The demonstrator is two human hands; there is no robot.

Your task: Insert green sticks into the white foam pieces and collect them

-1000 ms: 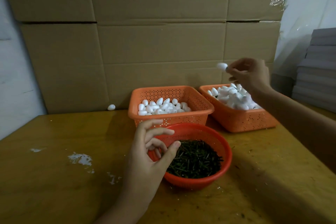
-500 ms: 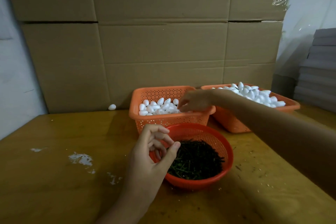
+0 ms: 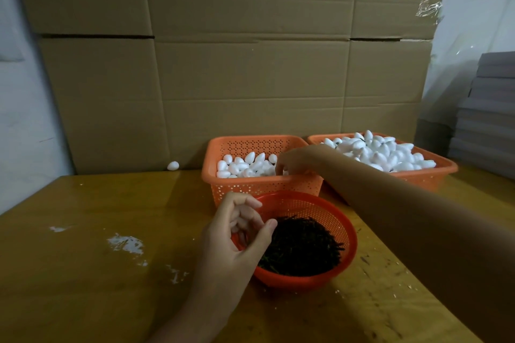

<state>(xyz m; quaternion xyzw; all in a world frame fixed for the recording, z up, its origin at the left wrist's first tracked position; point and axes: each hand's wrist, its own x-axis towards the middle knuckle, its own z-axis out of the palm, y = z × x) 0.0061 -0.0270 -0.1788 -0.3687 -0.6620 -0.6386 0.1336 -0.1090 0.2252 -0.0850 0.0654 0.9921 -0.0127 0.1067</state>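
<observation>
A wall of flattened cardboard boxes (image 3: 250, 78) closed off the back of the yellow bench (image 3: 83, 231), likely keeping loose pieces from rolling away. Against it sat two orange perforated baskets side by side: the right basket (image 3: 434, 175) heaped with white foam pieces (image 3: 376, 152), some showing dark bits that may have been stick ends, and the middle basket (image 3: 259, 184) holding a shallower layer of plain foam eggs (image 3: 245, 166). Just in front stood a round red colander (image 3: 345, 253) full of green sticks (image 3: 301, 248), close enough for both supplies to be reached without shifting. The right hand (image 3: 295, 160) reached across into the middle basket, fingers bent down among the eggs, apparently to pick one; whether it had one could not be told. The left hand (image 3: 237, 234) hovered at the colander's near rim, fingers loosely curled, thumb apart, seemingly ready with a stick, though none could be made out. One stray foam egg (image 3: 172, 166) lay by the cardboard.
</observation>
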